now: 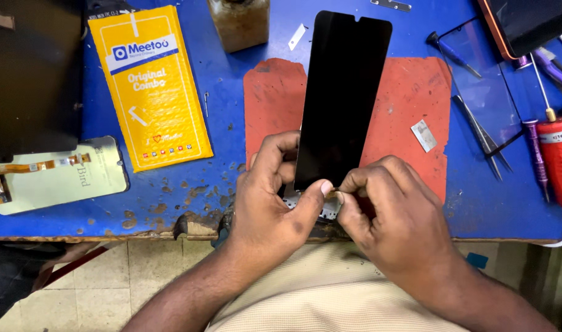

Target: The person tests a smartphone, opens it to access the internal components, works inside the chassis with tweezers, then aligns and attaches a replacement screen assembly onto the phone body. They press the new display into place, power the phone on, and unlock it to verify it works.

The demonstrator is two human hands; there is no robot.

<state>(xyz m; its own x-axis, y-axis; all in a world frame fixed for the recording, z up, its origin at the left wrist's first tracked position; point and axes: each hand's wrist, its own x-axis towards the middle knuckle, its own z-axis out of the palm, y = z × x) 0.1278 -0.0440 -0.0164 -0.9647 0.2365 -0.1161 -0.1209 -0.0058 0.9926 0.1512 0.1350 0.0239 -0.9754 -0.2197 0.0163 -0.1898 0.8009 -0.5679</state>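
Note:
A long black phone screen panel (345, 92) stands tilted over a worn red mat (410, 92) on the blue workbench (225, 129). My left hand (271, 197) grips the panel's lower edge, thumb pressed on its bottom corner. My right hand (385, 209) pinches something small and thin at that same bottom corner, fingertips touching the left thumb. Beneath the hands a pale phone part shows, mostly hidden.
A yellow padded envelope (150, 86) lies at left, with a removed display back (53, 175) and a dark box (32, 74) beyond it. Tweezers (483, 138), small screwdrivers (536, 157), a red tool (560, 163) and a phone (526, 21) sit at right. A brown jar (239, 21) stands behind.

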